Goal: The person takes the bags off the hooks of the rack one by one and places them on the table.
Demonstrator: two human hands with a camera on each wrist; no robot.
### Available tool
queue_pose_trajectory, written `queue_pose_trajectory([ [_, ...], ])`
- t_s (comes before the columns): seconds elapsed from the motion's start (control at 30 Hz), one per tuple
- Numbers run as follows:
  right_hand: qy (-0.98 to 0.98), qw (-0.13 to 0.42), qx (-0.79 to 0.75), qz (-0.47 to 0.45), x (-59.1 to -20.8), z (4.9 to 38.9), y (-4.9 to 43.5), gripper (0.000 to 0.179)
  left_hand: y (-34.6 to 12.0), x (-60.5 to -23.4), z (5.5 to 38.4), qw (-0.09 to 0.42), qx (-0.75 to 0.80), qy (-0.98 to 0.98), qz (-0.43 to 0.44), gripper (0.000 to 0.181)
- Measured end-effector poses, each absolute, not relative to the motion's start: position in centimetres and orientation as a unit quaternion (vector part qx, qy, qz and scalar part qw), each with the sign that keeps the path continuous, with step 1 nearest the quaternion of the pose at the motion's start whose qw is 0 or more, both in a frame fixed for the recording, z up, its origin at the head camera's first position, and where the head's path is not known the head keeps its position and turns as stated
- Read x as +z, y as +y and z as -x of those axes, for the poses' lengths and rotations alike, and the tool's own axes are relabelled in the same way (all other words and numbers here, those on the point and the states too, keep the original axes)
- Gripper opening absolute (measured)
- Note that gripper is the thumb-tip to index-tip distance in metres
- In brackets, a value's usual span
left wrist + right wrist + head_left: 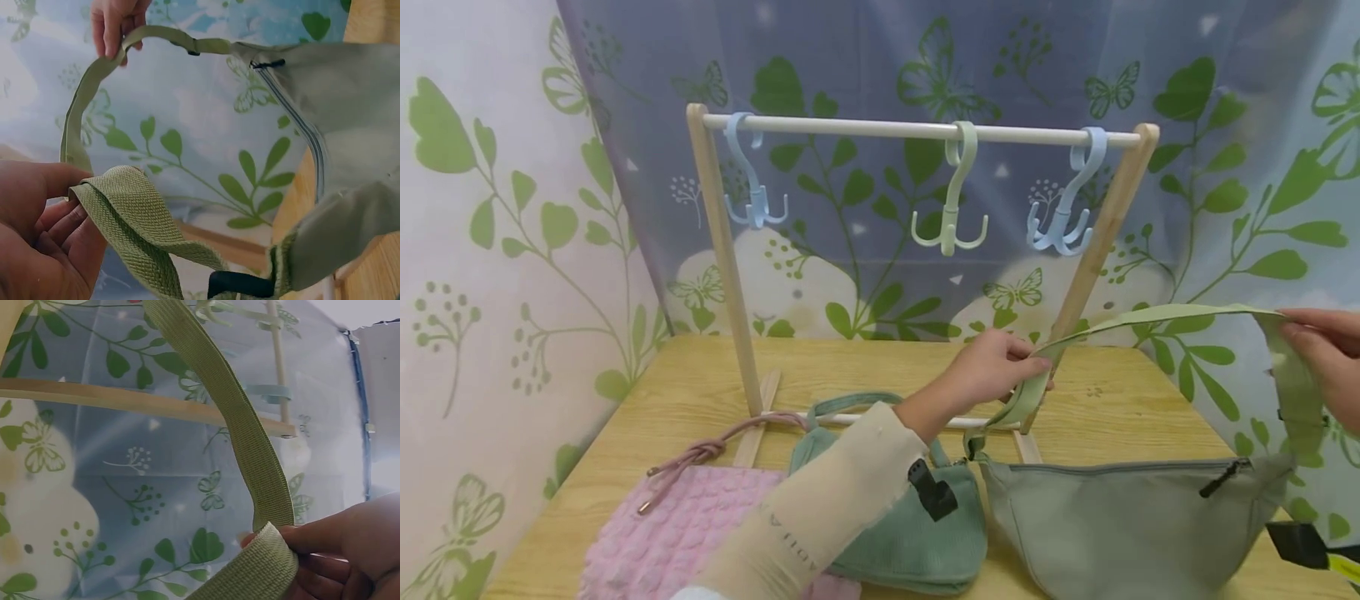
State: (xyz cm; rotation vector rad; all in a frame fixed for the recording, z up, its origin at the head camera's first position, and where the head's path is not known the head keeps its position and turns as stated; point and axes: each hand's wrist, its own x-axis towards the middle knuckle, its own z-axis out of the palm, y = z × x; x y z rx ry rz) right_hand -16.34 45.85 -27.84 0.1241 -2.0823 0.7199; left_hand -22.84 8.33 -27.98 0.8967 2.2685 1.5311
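Observation:
A grey-green shoulder bag [1135, 525] with a dark zip stands at the right of the table, its green webbing strap [1150, 315] raised above it in a wide arch. My left hand [988, 367] pinches the strap near the bag's left end. Further right, at the strap's upper right bend, my right hand [1330, 358] pinches it between thumb and fingers. In the left wrist view the left hand [50, 231] has the folded webbing between thumb and fingers. The right wrist view shows the right hand [344, 550] gripping the strap where it doubles back.
Behind the bags stands a wooden rack with a white rail [850, 127]. From it hang a blue hook [756, 196], a green hook [953, 208] and another blue hook [1063, 208]. A teal handbag [925, 542] and a pink quilted bag [700, 508] lie on the wooden table [587, 500].

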Motion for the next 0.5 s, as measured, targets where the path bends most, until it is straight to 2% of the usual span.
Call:
queue_pose_trajectory([
  [0.1, -0.860, 0.409, 0.301, -0.054, -27.7, 16.1, 44.1, 0.027, 8.5, -28.8, 23.9, 0.119, 0.517, 0.795, -0.294, 0.025],
  [0.2, -0.895, 0.363, 0.261, -0.002, -27.9, 15.9, 42.5, 0.034, 8.6, -29.8, 24.8, 0.109, 0.503, 0.804, -0.298, 0.040],
  [0.3, -0.937, 0.293, 0.177, 0.071, -27.1, 15.5, 40.0, 0.040, 8.7, -30.9, 25.5, 0.105, 0.490, 0.811, -0.301, 0.045],
  [0.43, -0.958, 0.241, 0.129, 0.091, -26.5, 15.2, 37.5, 0.034, 8.8, -32.1, 26.0, 0.117, 0.478, 0.824, -0.283, 0.029],
  [0.5, -0.961, 0.225, 0.127, 0.095, -26.5, 15.2, 36.8, 0.032, 8.7, -32.6, 26.2, 0.121, 0.468, 0.830, -0.277, 0.028],
])
